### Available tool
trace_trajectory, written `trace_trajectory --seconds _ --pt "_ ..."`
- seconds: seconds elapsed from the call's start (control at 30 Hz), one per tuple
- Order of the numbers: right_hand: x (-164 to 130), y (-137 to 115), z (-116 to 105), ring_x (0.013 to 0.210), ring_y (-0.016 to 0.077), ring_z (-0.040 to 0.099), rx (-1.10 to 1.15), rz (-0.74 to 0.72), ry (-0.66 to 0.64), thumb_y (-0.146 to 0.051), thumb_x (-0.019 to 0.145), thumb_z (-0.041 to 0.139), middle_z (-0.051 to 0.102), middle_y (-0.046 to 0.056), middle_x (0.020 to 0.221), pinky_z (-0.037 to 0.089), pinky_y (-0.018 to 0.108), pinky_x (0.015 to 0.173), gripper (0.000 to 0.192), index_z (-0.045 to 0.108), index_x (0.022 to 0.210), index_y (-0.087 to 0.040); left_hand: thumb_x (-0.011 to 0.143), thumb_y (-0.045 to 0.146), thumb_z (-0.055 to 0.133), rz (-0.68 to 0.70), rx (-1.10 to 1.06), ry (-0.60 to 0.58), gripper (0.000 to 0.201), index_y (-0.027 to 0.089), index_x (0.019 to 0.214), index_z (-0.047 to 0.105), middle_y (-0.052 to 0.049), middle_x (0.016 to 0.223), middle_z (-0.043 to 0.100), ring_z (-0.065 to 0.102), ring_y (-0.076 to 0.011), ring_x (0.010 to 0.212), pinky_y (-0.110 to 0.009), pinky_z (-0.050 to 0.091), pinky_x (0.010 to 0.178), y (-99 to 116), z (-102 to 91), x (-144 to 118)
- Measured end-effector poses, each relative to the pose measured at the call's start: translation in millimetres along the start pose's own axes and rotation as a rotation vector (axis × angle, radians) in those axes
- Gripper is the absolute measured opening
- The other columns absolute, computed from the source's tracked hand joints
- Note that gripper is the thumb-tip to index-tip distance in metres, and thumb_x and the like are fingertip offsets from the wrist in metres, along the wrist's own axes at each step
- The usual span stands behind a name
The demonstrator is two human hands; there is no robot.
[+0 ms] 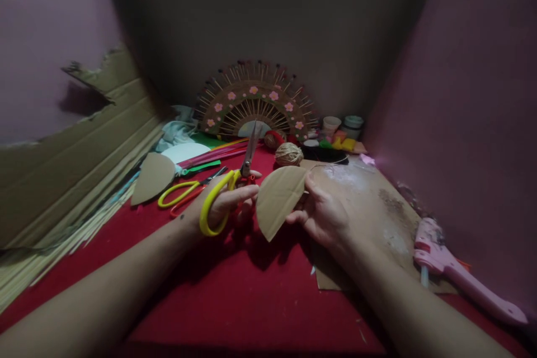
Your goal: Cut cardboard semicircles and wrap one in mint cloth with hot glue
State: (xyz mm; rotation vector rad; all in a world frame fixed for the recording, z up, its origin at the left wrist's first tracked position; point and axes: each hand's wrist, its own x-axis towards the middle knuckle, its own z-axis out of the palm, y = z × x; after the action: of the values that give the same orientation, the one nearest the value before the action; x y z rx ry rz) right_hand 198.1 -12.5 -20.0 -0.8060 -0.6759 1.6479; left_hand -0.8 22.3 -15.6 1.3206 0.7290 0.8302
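— Where do the hands sit on the table (251, 302)?
— Side by side near its middle: the left hand (226, 204) with the scissors (229, 184), the right hand (323, 215) just beside it with the cardboard piece (277, 198) between them.
— And behind them?
— The twine ball (288, 154), then the fan (255, 103) against the back wall.
— The sides?
— A second pair of scissors (184, 193) and another cardboard cutout (153, 178) lie left; the glue gun (453, 265) lies far right.

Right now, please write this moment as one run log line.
left hand: holds scissors | right hand: holds cardboard leaf | beside: glue gun, twine ball
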Motion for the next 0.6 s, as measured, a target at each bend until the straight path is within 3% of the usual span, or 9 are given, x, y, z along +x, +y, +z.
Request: trace_trajectory --seconds 0.17,0.3,0.37,0.5,0.6 --pt "2.2 -1.6 1.2 0.064 0.0170 0.064 0.027 0.008 0.100 -0.040 0.097 0.038 0.066 0.009 0.081 0.051 0.022 0.039 0.036 0.063 0.103 -0.015 0.079 0.038 0.068 -0.010 -0.054 -0.041 0.051 0.015 0.120 0.051 0.006 0.048 0.051 0.046 -0.0112 0.038 -0.022 0.037 0.038 -3.8 1.5 1.8" --pt "4.0 0.4 -1.2 0.064 0.0166 0.064 0.037 0.005 0.093 -0.041 0.094 0.044 0.067 0.009 0.082 0.052 0.023 0.040 0.033 0.064 0.101 -0.015 0.070 0.031 0.076 0.000 -0.037 -0.043 0.052 0.017 0.113 0.052 0.004 0.061 0.057 0.048 -0.0095 0.039 -0.022 0.040 0.037 0.4 2.4 2.8" --pt "3.3 3.7 -3.2 0.062 0.0161 0.064 0.031 -0.012 0.029 -0.042 0.090 0.052 0.067 0.008 0.079 0.051 0.022 0.040 0.032 0.064 0.100 -0.015 0.067 0.028 0.078 0.003 -0.045 -0.016 0.053 0.017 0.112 0.053 0.004 0.065 0.058 0.049 -0.0087 0.041 -0.022 0.041 0.039 2.1 3.8 2.2" --pt "-2.5 13.1 -5.2 0.052 0.0149 0.064 -0.106 0.007 -0.220 -0.032 0.079 0.069 0.070 0.007 0.073 0.048 0.020 0.036 0.032 0.065 0.104 -0.012 0.069 0.029 0.077 -0.015 -0.045 0.013 0.048 0.016 0.110 0.057 0.003 0.062 0.056 0.049 -0.0089 0.043 -0.021 0.041 0.039 1.2 7.2 0.0" --pt "-5.7 17.8 -4.9 0.047 0.0145 0.063 -0.175 0.061 -0.274 -0.027 0.076 0.070 0.071 0.009 0.073 0.045 0.019 0.034 0.034 0.065 0.105 -0.011 0.073 0.033 0.075 -0.053 -0.077 0.021 0.036 0.013 0.101 0.063 0.003 0.056 0.052 0.048 -0.0089 0.041 -0.020 0.040 0.038 -2.6 7.7 0.1"
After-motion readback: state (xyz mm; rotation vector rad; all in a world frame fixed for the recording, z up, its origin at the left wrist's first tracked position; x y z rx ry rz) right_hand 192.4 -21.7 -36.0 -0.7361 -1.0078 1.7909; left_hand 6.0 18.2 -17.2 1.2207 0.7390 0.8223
